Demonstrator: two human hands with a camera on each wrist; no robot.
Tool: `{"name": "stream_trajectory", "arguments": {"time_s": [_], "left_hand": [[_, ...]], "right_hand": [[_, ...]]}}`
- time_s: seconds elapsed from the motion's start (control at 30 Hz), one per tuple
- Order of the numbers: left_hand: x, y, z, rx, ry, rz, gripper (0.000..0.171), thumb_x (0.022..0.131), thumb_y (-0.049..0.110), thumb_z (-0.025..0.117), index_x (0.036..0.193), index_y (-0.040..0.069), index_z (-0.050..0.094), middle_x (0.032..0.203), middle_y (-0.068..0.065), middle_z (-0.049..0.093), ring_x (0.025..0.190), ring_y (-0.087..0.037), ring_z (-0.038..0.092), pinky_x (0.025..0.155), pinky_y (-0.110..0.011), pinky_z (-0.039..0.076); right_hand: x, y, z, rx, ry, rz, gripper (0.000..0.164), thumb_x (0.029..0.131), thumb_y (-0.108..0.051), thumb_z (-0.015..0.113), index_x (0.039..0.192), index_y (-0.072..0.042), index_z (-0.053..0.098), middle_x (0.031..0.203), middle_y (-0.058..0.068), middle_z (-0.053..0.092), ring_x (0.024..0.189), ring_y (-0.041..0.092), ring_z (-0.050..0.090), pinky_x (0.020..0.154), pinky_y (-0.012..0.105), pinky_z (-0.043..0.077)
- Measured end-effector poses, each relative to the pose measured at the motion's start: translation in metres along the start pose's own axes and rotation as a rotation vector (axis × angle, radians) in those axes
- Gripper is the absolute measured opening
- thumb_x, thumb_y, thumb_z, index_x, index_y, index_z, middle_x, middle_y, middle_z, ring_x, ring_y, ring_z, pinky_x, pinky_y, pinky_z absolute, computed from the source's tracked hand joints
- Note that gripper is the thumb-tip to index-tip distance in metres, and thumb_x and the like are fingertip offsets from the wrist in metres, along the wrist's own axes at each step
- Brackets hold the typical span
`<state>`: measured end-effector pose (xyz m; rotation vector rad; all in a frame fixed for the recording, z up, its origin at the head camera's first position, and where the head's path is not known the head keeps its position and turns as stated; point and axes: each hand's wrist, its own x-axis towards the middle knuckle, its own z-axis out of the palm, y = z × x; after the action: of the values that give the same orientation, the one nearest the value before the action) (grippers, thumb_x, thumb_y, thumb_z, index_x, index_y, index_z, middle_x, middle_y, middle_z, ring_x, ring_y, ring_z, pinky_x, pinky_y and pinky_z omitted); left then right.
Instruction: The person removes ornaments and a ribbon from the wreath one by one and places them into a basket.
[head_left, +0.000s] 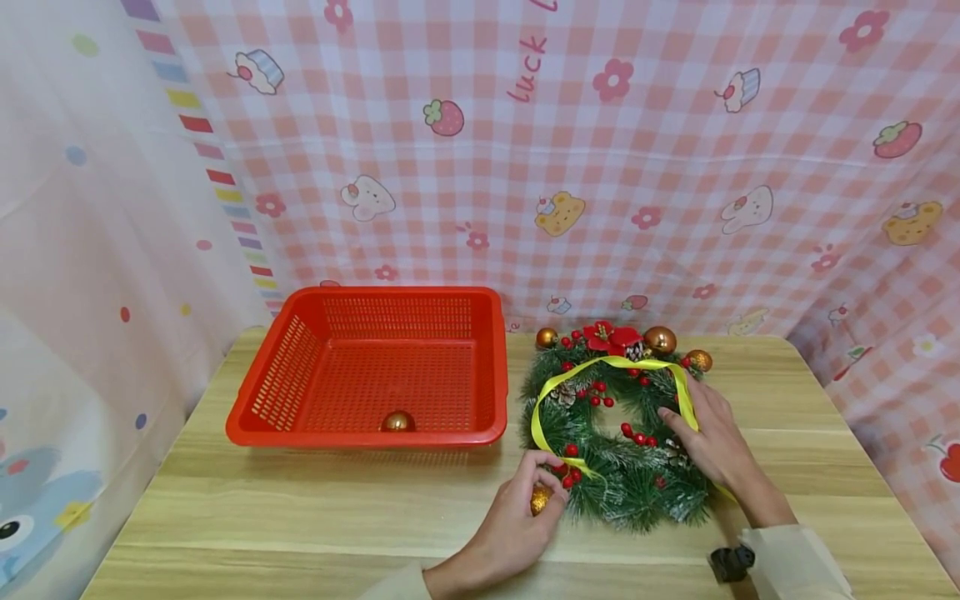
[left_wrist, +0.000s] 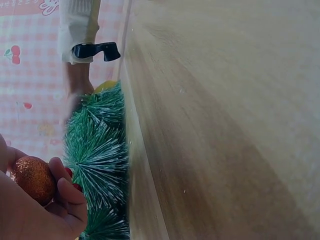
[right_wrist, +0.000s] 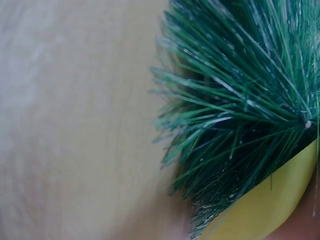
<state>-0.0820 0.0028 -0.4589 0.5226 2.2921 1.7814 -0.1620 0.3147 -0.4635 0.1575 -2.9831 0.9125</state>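
Note:
A green Christmas wreath with red berries, pinecones and a red flower lies on the right part of the table. A yellow ribbon loops over its top. My left hand, at the wreath's lower left, has its fingers curled round an orange glitter ball. Its fingertips are close to the ribbon's end and some berries. At the wreath's right side my right hand holds the ribbon between thumb and fingers. The right wrist view shows pine needles and the ribbon; most of that hand is hidden there.
A red plastic basket stands left of the wreath, with a shiny gold ball inside near its front wall. Several gold balls sit along the wreath's top edge. Checked cloth hangs behind the wooden table.

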Motion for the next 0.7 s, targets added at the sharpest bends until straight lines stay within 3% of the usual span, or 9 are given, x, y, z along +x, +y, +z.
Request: {"name": "stream_trajectory", "arguments": {"time_s": [0.53, 0.7], "left_hand": [[-0.0009, 0.0042, -0.002, -0.025, -0.019, -0.006, 0.028, 0.099, 0.02, 0.056, 0.126, 0.022, 0.048, 0.1, -0.001, 0.066, 0.095, -0.006, 0.059, 0.093, -0.027, 0.042], [0.0002, 0.0089, -0.0045, -0.036, -0.014, 0.023, 0.029, 0.099, 0.02, 0.056, 0.126, 0.02, 0.048, 0.1, -0.002, 0.067, 0.095, -0.006, 0.059, 0.096, -0.028, 0.041]], "right_hand": [[0.0, 0.0009, 0.001, -0.001, 0.012, -0.007, 0.078, 0.103, -0.046, 0.044, 0.16, -0.012, 0.005, 0.156, 0.035, 0.015, 0.141, 0.056, 0.012, 0.099, 0.079, 0.02], [0.0002, 0.0013, 0.0016, 0.0, 0.02, -0.012, 0.077, 0.103, -0.046, 0.044, 0.16, -0.012, 0.005, 0.156, 0.035, 0.016, 0.141, 0.056, 0.013, 0.098, 0.079, 0.02]]}}
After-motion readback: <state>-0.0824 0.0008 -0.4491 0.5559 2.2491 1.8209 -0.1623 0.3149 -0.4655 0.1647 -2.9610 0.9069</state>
